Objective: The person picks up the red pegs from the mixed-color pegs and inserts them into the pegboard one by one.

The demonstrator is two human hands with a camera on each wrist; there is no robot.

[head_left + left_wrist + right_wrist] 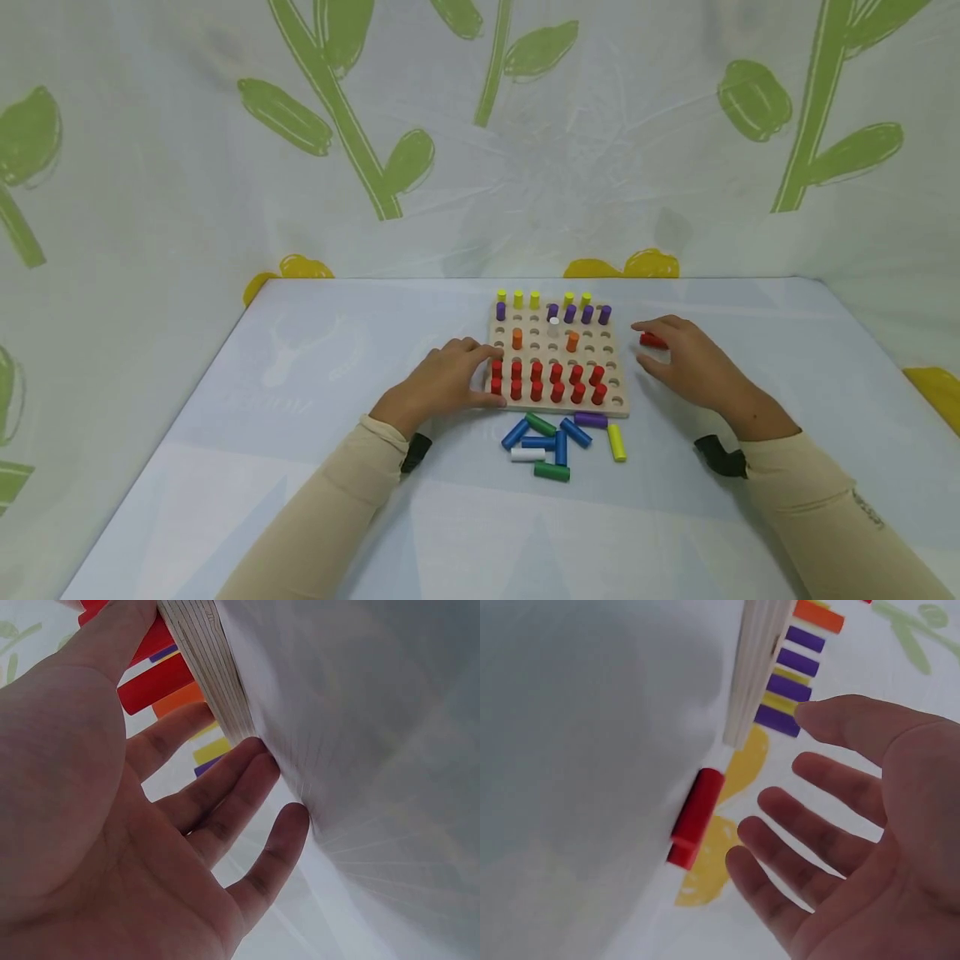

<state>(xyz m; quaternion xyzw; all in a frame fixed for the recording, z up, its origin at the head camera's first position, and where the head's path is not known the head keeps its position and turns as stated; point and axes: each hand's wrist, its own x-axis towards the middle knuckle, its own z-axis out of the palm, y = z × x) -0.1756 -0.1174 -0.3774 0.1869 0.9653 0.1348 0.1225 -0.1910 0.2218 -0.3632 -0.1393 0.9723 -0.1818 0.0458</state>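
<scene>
A wooden pegboard [620,392] lies flat, with red, orange, white, purple and yellow pegs upright in its holes. My left hand [448,377] rests against the board's left side, thumb at the near corner and forefinger farther up that edge. In the left wrist view the fingers are loosely extended, some touching the tabletop. Right of the board, my right hand [693,367] hovers with fingers apart and nothing between them. Close to its fingertips lie red pegs [697,806], seemingly two side by side; in the head view the hand partly hides them.
Loose pegs lie before the board: several blue ones [561,448], two green [552,472], a white [528,455], a purple [591,420] and a yellow one [617,442]. A leaf-patterned cloth [600,183] hangs behind the white table [300,517].
</scene>
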